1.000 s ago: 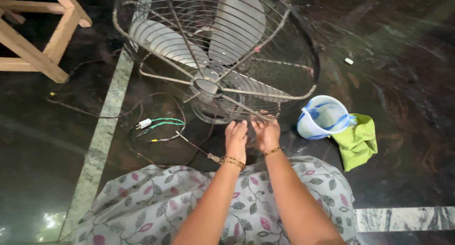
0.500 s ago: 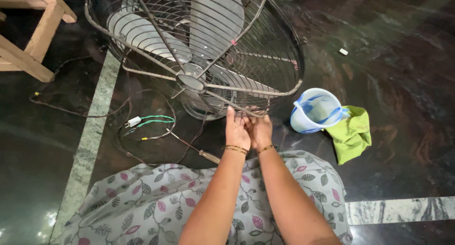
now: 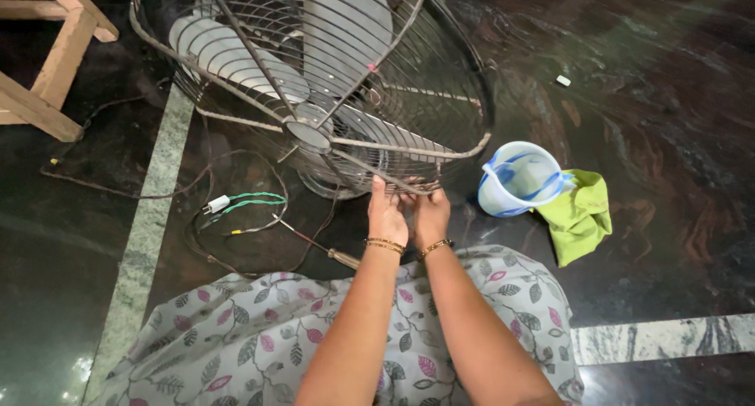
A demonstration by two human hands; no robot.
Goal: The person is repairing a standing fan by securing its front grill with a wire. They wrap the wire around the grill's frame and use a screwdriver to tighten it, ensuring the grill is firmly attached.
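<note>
Your left hand [image 3: 387, 215] and right hand [image 3: 430, 216] sat side by side, fingers pinched on the lower rim of the fan guard [image 3: 440, 150] directly ahead of you.

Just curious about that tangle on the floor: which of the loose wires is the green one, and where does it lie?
The green wire curls left of the hands, running from a small white connector. The other wires around it are dark brown.

Fan [image 3: 314, 99], mug [image 3: 515, 178] on floor [image 3: 668, 217]
</note>
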